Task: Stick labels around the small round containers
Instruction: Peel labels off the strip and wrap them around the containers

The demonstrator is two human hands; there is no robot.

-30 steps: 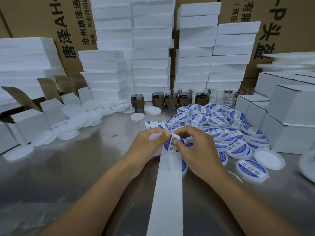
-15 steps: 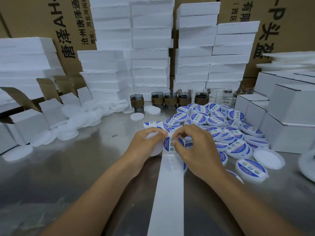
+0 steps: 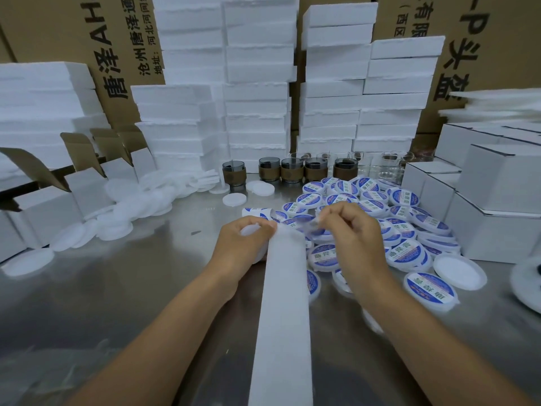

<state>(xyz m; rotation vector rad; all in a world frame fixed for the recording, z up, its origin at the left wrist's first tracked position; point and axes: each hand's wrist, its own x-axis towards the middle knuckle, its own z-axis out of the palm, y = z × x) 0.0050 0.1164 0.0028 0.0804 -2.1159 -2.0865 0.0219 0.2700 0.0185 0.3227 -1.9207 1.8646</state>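
My left hand (image 3: 244,244) grips a plain white round container (image 3: 250,230) together with the top end of a long white backing strip (image 3: 282,317) that runs down toward me. My right hand (image 3: 349,232) pinches a blue-and-white label (image 3: 306,223), blurred, lifted off the strip just right of my left thumb. A heap of labelled round containers (image 3: 377,212) lies on the steel table (image 3: 146,288) behind and to the right of my hands.
Loose white discs (image 3: 117,215) lie at left beside open white cartons (image 3: 44,206). Dark cups with brown sleeves (image 3: 292,171) stand in a row behind. Foam block stacks (image 3: 257,112) and cardboard boxes fill the back. White boxes (image 3: 497,200) stand at right.
My right hand has pulled away to the right and up, peeling the label off the strip. The left hand still holds the container and strip end.
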